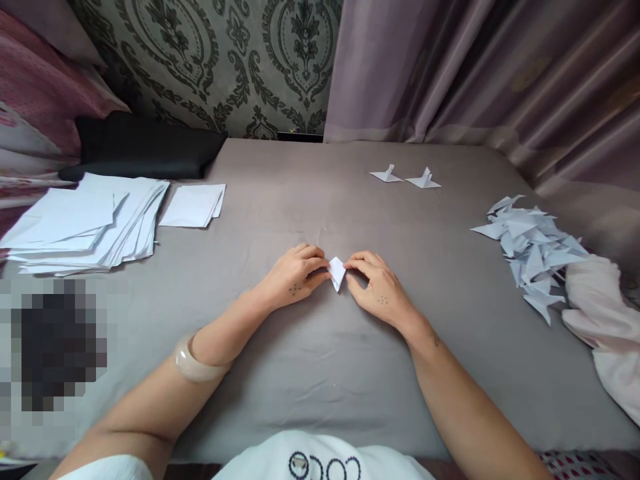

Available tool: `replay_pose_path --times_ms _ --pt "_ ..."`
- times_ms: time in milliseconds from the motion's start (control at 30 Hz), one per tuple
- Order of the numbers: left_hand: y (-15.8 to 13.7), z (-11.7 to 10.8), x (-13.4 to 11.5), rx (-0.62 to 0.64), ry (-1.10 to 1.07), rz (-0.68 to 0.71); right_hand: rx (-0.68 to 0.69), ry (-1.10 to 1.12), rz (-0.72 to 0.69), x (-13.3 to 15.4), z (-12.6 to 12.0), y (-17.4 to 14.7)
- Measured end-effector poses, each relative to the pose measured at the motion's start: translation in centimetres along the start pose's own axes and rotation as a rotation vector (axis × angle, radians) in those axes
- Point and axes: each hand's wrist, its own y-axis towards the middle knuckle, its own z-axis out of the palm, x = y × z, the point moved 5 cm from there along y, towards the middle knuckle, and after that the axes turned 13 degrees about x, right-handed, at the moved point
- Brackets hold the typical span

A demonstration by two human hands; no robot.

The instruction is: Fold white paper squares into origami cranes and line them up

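Between my two hands is a small piece of folded white paper (337, 273), diamond-shaped and pointed at its lower end. My left hand (296, 275) pinches its left edge between thumb and fingers. From the other side, my right hand (379, 288) has thumb and index finger closed at the right corner. Both hands rest low over the grey cloth surface (320, 360). Beyond them, toward the back, stand two folded paper cranes (424, 179) side by side.
A heap of folded white paper figures (535, 250) lies at the right, against a pale bunched cloth (600, 307). At the left are a large stack of white sheets (90, 220), a smaller stack of paper squares (193, 205) and a black folded item (145, 147). Purple curtains (425, 67) hang behind.
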Motion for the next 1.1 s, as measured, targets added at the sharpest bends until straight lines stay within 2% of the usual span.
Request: replay_pose_path --times_ms 233,600,933,1100 --pt "-0.10 -0.07 -0.23 0.015 0.006 -0.038 -0.035 -0.037 -0.004 0.18 0.01 0.17" --pt "0.17 -0.12 0.15 0.008 -0.053 -0.070 -0.012 -0.040 0.005 0.11 0.03 0.19" --pt "0.35 0.41 -0.42 -0.029 0.150 -0.038 -0.063 -0.069 -0.017 0.05 0.30 0.42" --pt "0.45 0.72 -0.38 -0.058 0.123 -0.051 -0.054 -0.074 -0.021 -0.09 0.42 0.42"
